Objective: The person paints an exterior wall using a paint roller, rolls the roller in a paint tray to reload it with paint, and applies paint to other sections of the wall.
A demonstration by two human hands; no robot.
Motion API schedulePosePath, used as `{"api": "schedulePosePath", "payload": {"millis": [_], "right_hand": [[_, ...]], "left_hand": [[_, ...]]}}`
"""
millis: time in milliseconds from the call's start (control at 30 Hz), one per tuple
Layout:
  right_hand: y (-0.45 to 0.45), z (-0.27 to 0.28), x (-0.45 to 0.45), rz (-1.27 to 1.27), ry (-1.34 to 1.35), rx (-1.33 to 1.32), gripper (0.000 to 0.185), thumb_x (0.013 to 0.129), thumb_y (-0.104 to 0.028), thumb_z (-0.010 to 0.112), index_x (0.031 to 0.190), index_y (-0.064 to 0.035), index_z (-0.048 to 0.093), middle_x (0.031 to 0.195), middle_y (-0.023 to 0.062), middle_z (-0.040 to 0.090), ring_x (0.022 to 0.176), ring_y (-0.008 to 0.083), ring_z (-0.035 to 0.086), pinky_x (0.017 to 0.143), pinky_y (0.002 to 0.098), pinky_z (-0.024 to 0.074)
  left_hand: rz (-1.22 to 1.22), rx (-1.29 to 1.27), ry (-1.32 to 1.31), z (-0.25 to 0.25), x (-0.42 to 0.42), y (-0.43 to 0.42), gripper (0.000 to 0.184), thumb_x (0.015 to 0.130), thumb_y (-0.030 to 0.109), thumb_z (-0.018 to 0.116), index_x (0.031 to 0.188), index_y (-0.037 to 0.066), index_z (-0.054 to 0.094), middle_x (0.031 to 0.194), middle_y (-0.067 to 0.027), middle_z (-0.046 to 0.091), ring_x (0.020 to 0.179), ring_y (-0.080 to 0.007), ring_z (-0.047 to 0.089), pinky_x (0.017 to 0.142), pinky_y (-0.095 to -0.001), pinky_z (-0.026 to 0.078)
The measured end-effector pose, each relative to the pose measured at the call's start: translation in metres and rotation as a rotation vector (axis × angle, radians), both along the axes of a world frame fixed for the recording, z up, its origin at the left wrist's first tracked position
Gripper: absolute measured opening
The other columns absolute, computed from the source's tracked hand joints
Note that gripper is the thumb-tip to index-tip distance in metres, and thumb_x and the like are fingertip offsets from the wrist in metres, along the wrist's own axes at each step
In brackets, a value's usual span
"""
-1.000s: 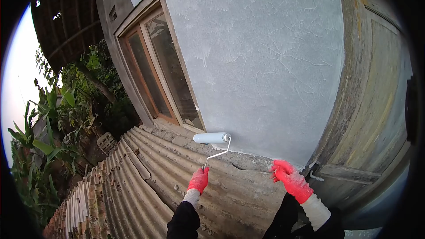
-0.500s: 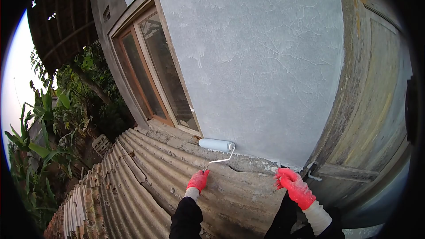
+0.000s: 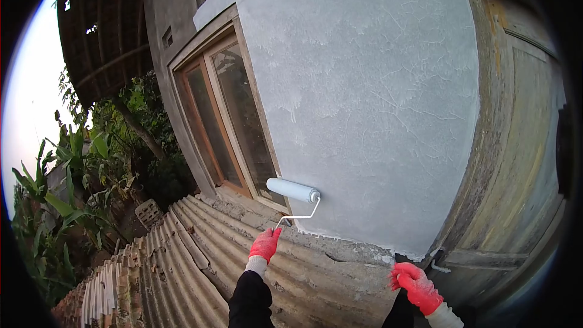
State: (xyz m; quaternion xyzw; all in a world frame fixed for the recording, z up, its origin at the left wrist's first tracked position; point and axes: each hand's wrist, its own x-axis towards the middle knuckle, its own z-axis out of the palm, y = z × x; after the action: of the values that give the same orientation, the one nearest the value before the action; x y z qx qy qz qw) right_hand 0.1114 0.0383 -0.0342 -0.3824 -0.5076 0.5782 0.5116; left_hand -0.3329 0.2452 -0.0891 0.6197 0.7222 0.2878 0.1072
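My left hand (image 3: 265, 245), in a red glove with a pale cuff, is closed round the handle of a paint roller (image 3: 293, 190). The roller's light blue sleeve lies at the lower left of the grey-blue wall (image 3: 370, 115), beside the window's bottom corner. A thin white wire frame links sleeve and handle. My right hand (image 3: 416, 287), also red-gloved, hangs near the wall's lower right corner with its fingers curled. Whether anything is between those fingers is too small to tell.
A wood-framed window (image 3: 228, 115) stands left of the painted wall. Corrugated roofing (image 3: 200, 267) slopes below it. At the right is a weathered wooden door (image 3: 522, 146) with a metal handle (image 3: 441, 266). Banana plants (image 3: 67, 188) grow at the far left.
The roller has moved up from the wall's bottom edge, with my left hand still on it. My right hand sits lower in view. The camera's view has shifted a little.
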Motion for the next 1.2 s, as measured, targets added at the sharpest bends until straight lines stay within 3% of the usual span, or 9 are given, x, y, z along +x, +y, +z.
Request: {"api": "schedulePosePath", "payload": {"millis": [333,400,800,867,933,1067,1100,1133,1200], "right_hand": [[-0.009,0.012,0.01,-0.008,-0.044,0.032,0.029,0.094,-0.01,0.051,0.121,0.0011,0.053,0.106,0.0153,0.063,0.088,0.0243,0.064,0.076,0.0365,0.0534],[-0.018,0.032,0.003,-0.104,-0.141,0.019,0.03,0.094,-0.021,0.057,0.117,-0.0014,0.059,0.09,0.0029,0.064,0.078,0.0107,0.058,0.073,0.0251,0.0475],[0.007,0.031,0.014,-0.041,-0.044,-0.005,0.034,0.096,-0.023,0.056,0.122,-0.002,0.057,0.094,0.0016,0.063,0.077,0.0097,0.058,0.07,0.0244,0.0476],[0.015,0.031,0.018,-0.025,-0.094,0.037,0.033,0.094,-0.02,0.057,0.122,-0.0026,0.056,0.099,0.0057,0.064,0.08,0.013,0.061,0.073,0.0261,0.0495],[0.017,0.029,0.021,0.059,-0.07,0.077,0.032,0.095,-0.01,0.051,0.125,0.0007,0.052,0.11,0.0153,0.062,0.092,0.0232,0.063,0.08,0.0359,0.0524],[0.017,0.007,0.03,0.129,-0.012,0.079,0.034,0.096,-0.01,0.049,0.129,0.0,0.05,0.119,0.0159,0.059,0.099,0.0218,0.062,0.085,0.0338,0.0509],[0.019,0.001,0.029,0.109,-0.011,0.13,0.037,0.097,-0.014,0.048,0.133,-0.0031,0.046,0.102,0.0127,0.064,0.083,0.0188,0.064,0.073,0.0311,0.0524],[0.014,0.005,0.027,0.071,0.003,0.146,0.037,0.097,-0.014,0.048,0.133,-0.0031,0.046,0.102,0.0127,0.064,0.083,0.0188,0.064,0.073,0.0311,0.0524],[0.001,0.018,0.016,-0.54,-1.108,0.917,0.039,0.091,-0.019,0.06,0.126,-0.0034,0.053,0.107,0.0133,0.064,0.085,0.0218,0.065,0.077,0.0315,0.0513]], "left_hand": [[0.056,0.222,-0.074,0.191,0.014,0.02,0.056,0.095,0.053,0.042,0.101,0.0,0.057,0.101,-0.0268,0.061,0.101,-0.0429,0.057,0.083,-0.0501,0.045],[0.062,0.266,-0.109,0.24,0.025,0.02,0.055,0.095,0.053,0.042,0.103,0.001,0.058,0.102,-0.0262,0.061,0.102,-0.0425,0.057,0.083,-0.0491,0.045],[-0.001,0.706,-0.057,0.493,0.061,0.057,0.059,0.096,0.053,0.038,0.108,-0.001,0.059,0.11,-0.0255,0.061,0.109,-0.0416,0.055,0.09,-0.0482,0.043],[-0.079,0.648,-0.321,0.499,0.098,0.03,0.057,0.096,0.05,0.04,0.106,-0.003,0.059,0.104,-0.0245,0.063,0.102,-0.0421,0.058,0.084,-0.0487,0.045],[0.048,0.897,-0.129,0.484,0.112,0.053,0.053,0.097,0.047,0.042,0.103,-0.003,0.058,0.095,-0.0225,0.064,0.091,-0.0407,0.061,0.076,-0.0485,0.047],[0.049,0.932,-0.222,0.449,0.142,0.011,0.045,0.1,0.04,0.041,0.103,-0.003,0.054,0.084,-0.0199,0.061,0.08,-0.0364,0.06,0.07,-0.046,0.045],[0.01,0.965,-0.258,0.438,0.15,-0.001,0.044,0.1,0.039,0.04,0.102,-0.003,0.053,0.083,-0.0197,0.06,0.079,-0.0368,0.059,0.07,-0.0462,0.045],[-0.025,0.999,-0.297,0.426,0.157,-0.011,0.043,0.101,0.039,0.04,0.101,-0.003,0.053,0.082,-0.0196,0.06,0.078,-0.0372,0.058,0.07,-0.0464,0.044],[-0.099,0.927,-0.43,0.394,0.176,-0.028,0.037,0.101,0.035,0.042,0.098,0.0,0.051,0.076,-0.0143,0.057,0.068,-0.0279,0.057,0.064,-0.0408,0.046]]}}
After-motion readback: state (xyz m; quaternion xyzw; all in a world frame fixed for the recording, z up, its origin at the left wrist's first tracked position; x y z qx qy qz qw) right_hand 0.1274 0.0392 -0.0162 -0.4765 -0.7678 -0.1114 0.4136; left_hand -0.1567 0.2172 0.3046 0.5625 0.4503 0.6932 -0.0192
